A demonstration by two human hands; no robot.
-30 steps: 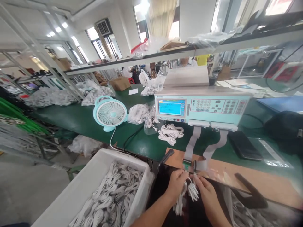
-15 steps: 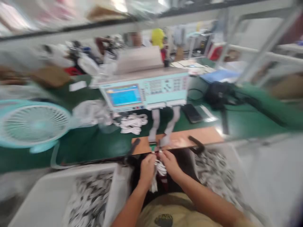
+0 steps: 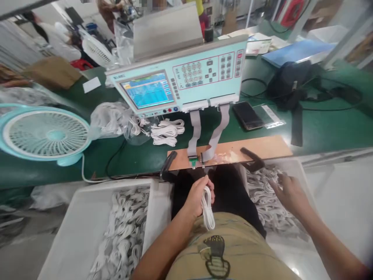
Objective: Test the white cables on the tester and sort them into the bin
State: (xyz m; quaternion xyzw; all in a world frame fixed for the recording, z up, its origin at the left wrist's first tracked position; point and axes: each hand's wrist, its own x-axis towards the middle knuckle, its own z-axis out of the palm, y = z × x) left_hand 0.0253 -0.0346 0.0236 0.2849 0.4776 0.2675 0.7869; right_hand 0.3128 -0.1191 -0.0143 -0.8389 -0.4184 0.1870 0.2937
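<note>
My left hand [image 3: 197, 197] is closed around a coiled white cable [image 3: 208, 214] in front of my lap. Over the right-hand bin [image 3: 303, 182], my right hand [image 3: 291, 196] has its fingers apart and nothing visible in them. Beneath it lie many coiled white cables [image 3: 269, 210]. A wooden strip [image 3: 262, 149] along the bench edge carries a small green connector board [image 3: 193, 161] and another small connector [image 3: 203, 160]. Two grey ribbon cables [image 3: 196, 130] run from these to a light-blue test instrument [image 3: 210, 83] with a lit screen [image 3: 147, 91].
To the left stand a blue fan [image 3: 48, 134] and a white bin [image 3: 72, 217] with coiled cables. Bundled white cables [image 3: 167, 132] and a phone [image 3: 247, 116] lie on the green bench. Black clamps [image 3: 168, 165] grip the wooden strip. Other people are behind the instrument.
Both hands were together at the connectors with white cable. Now my left hand has drawn back toward my body with a coiled cable, and my right hand has moved right over the bin.
</note>
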